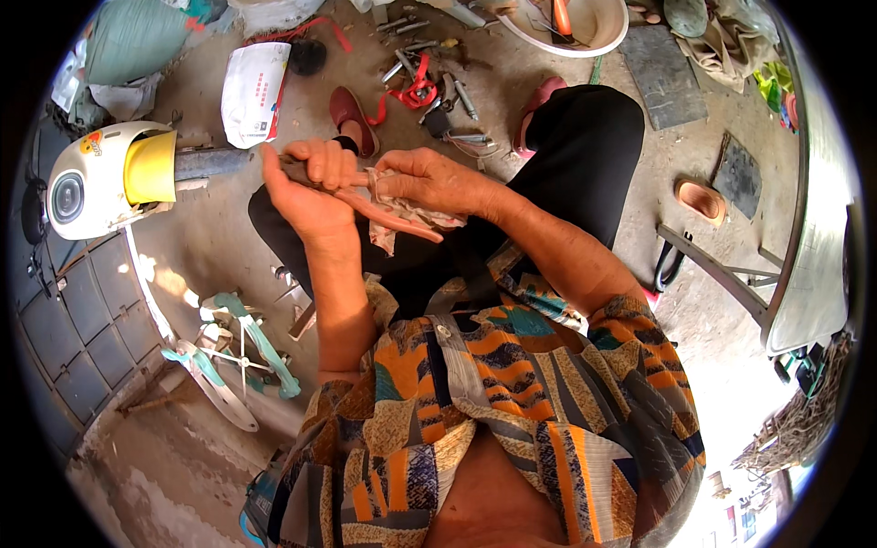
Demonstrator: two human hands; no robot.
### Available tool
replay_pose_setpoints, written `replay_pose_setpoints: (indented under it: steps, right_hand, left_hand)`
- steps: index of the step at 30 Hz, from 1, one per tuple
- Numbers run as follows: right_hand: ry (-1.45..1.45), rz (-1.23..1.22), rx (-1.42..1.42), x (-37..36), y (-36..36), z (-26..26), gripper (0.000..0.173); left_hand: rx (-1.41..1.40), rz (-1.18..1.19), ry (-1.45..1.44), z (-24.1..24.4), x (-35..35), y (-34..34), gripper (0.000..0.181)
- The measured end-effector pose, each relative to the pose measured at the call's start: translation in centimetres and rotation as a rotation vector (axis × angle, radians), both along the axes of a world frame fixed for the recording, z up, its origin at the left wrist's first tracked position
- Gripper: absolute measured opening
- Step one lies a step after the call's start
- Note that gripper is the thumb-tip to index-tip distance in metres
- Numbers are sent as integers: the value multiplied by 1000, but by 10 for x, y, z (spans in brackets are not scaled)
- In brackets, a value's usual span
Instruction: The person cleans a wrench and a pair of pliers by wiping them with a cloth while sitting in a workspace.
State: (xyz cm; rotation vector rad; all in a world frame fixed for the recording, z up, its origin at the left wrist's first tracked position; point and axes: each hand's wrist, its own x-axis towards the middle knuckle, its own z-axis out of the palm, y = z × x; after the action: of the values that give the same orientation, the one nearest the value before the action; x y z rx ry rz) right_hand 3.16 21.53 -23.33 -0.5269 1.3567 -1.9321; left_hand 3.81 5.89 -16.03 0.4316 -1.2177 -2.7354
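Note:
My left hand (318,188) is wrapped around the grey-brown head (294,168) of a hand tool, perhaps pliers or shears. Two pinkish handles (390,214) stick out to the right from my grip; the lower one is long and slightly curved. My right hand (431,181) pinches a crumpled, pale, stained cloth or paper (411,212) around the upper handle. Part of the cloth hangs behind the lower handle, over my black trousers (582,151). My fingers hide the tool's jaws, so its exact kind is unclear.
Metal parts (466,99) and a red ribbon (414,89) lie between my feet. A white basin (603,34) holds an orange-handled tool (562,19). A white printed bag (253,92) and a white-and-yellow rounded object (103,178) are leftward. A table (815,274) and slipper (700,201) are rightward.

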Motion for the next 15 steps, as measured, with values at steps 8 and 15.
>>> replay_pose_setpoints:
  steps: [8,15]
  right_hand:
    - [-5,160,133,-4,10,12,31]
    - [7,-314,314,-17,9,-17,30]
  left_hand:
    - [58,106,119,9,-2,-51,53]
    - [-143,211,109,16,-4,-42,52]
